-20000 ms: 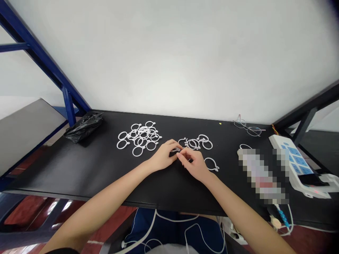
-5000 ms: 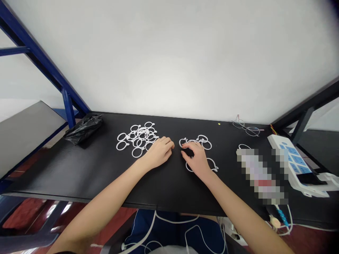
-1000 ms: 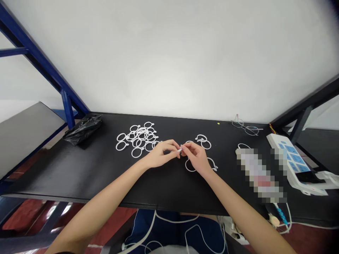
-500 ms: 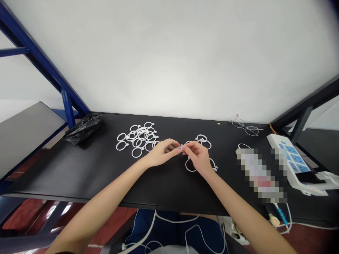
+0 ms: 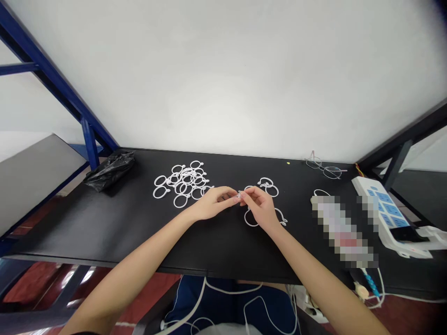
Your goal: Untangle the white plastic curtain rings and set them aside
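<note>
Between the fingertips of both hands is a small white ring (image 5: 239, 193), mostly covered by the fingers. My left hand (image 5: 215, 203) pinches it from the left with thumb and fingers. My right hand (image 5: 261, 207) grips it from the right, its thumb and forefinger pressed together. Left of the hands lies a loose pile of white rings (image 5: 188, 176) with small round ends, some overlapping. Several more white rings (image 5: 266, 178) lie around and partly behind my right hand, at the right of the pile.
The black table (image 5: 115, 223) backs onto a pale wall. A crumpled black plastic bag (image 5: 111, 171) lies at the far left. Toward the right are eyeglasses (image 5: 331, 172), a blurred-out object (image 5: 344, 232) with a cord, and a white power strip (image 5: 384, 209). White cables hang below the front edge.
Both hands stay in nearly the same place. The fingertips have shifted slightly around the small white ring.
</note>
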Available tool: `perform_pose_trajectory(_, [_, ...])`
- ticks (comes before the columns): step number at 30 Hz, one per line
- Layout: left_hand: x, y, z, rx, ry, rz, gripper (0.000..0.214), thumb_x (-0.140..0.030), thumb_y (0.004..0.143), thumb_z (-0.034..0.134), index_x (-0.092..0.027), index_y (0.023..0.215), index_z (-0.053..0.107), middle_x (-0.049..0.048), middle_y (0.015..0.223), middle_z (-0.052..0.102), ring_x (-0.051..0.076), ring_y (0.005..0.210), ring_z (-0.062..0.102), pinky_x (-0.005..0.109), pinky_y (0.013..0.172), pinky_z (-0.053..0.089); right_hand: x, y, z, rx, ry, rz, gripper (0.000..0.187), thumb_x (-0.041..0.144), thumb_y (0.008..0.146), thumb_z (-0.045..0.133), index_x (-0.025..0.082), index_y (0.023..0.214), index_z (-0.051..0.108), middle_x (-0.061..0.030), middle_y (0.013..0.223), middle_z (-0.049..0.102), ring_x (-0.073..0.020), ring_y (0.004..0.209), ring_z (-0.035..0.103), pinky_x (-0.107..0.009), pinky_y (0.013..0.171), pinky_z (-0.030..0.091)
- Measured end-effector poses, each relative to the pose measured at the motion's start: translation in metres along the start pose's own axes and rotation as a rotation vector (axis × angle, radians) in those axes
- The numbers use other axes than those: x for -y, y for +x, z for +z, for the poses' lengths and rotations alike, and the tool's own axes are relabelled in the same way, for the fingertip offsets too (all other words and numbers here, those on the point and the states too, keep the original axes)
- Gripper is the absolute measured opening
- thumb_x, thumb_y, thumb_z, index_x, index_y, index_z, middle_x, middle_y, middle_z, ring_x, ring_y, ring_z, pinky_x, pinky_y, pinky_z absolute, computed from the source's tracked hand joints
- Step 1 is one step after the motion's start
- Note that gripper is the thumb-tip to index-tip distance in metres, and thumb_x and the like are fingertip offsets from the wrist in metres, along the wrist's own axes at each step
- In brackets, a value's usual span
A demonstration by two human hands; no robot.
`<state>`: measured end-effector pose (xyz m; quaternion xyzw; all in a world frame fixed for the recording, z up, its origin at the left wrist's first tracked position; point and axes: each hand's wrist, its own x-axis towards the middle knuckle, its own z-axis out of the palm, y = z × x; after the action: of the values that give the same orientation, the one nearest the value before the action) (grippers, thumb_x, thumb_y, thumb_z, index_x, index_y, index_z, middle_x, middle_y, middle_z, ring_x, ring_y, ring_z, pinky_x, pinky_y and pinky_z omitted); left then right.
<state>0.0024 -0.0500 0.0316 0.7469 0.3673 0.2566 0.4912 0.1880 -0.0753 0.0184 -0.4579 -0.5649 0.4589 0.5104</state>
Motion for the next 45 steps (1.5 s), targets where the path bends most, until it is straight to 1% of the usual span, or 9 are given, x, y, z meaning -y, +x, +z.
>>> perform_pose_trajectory(7, [-0.0027,-0.0007,-0.0009,0.005,0.006,0.012,0.041,-0.053,0.091,0.051,-0.017,0.106,0.066,0.0046,0.093,0.068,0.016,0.079,0.061,0.025,0.066,0.046,0.0011,-0.0010,0.0001,-0.005,-0.002,-0.008,0.028,0.046,0.080,0.070,0.019,0.074,0.063,-0.0014,0.069,0.067,-0.0138,0.060,0.062,-0.029,0.062,0.053])
perform_pose_trajectory(13, [-0.0023,-0.0006,-0.0010,-0.008,0.002,0.024,0.040,-0.052,0.091,0.052,-0.017,0.105,0.066,0.0048,0.095,0.068,0.014,0.078,0.059,0.025,0.067,0.045,0.0021,-0.0009,0.0007,-0.010,-0.006,-0.015,0.030,0.047,0.080,0.070,0.019,0.073,0.063,-0.0011,0.067,0.066,-0.0132,0.058,0.061,-0.028,0.061,0.053])
perform_pose_trajectory(16, [-0.0018,-0.0008,-0.0008,-0.023,-0.001,0.036,0.040,-0.052,0.090,0.053,-0.016,0.103,0.065,0.0046,0.093,0.067,0.014,0.075,0.057,0.025,0.067,0.045,0.0034,-0.0009,0.0008,-0.011,-0.015,-0.028,0.031,0.048,0.079,0.069,0.019,0.073,0.063,-0.0009,0.066,0.066,-0.0132,0.058,0.061,-0.029,0.061,0.053])
perform_pose_trajectory(19, [-0.0024,-0.0014,-0.0011,-0.038,-0.013,0.060,0.038,-0.051,0.089,0.056,-0.016,0.101,0.065,0.0045,0.091,0.066,0.014,0.075,0.057,0.026,0.069,0.046,0.0043,-0.0013,0.0005,-0.004,-0.017,-0.040,0.031,0.049,0.080,0.069,0.019,0.073,0.063,-0.0012,0.067,0.066,-0.0134,0.058,0.061,-0.029,0.061,0.054])
perform_pose_trajectory(25, [-0.0038,-0.0022,-0.0020,-0.036,-0.038,0.088,0.035,-0.048,0.089,0.058,-0.016,0.103,0.064,0.0063,0.096,0.065,0.016,0.084,0.060,0.028,0.077,0.048,0.0038,-0.0023,-0.0002,0.012,-0.019,-0.042,0.033,0.052,0.080,0.068,0.020,0.073,0.062,-0.0021,0.068,0.068,-0.0145,0.058,0.063,-0.031,0.060,0.056])
perform_pose_trajectory(30, [-0.0022,-0.0014,-0.0019,-0.033,-0.032,0.113,0.034,-0.046,0.090,0.057,-0.015,0.102,0.064,0.0060,0.095,0.065,0.016,0.085,0.060,0.028,0.079,0.048,0.0034,-0.0024,-0.0007,0.016,-0.006,-0.040,0.031,0.049,0.080,0.069,0.020,0.072,0.062,-0.0018,0.067,0.067,-0.0142,0.057,0.063,-0.030,0.060,0.056])
perform_pose_trajectory(38, [0.0003,-0.0007,-0.0002,-0.004,-0.022,0.078,0.034,-0.045,0.093,0.052,-0.015,0.103,0.065,0.0056,0.095,0.068,0.015,0.081,0.060,0.027,0.075,0.047,0.0041,-0.0011,0.0013,-0.001,0.008,-0.038,0.032,0.049,0.079,0.070,0.019,0.071,0.063,-0.0004,0.062,0.063,-0.0135,0.055,0.061,-0.029,0.058,0.054])
perform_pose_trajectory(45, [0.0030,0.0007,0.0012,-0.048,-0.051,0.090,0.038,-0.048,0.087,0.060,-0.016,0.106,0.063,0.0057,0.096,0.066,0.015,0.082,0.061,0.027,0.074,0.050,0.0050,-0.0012,0.0008,0.015,-0.007,-0.052,0.031,0.050,0.079,0.069,0.020,0.073,0.063,-0.0004,0.062,0.063,-0.0139,0.056,0.061,-0.030,0.057,0.055])
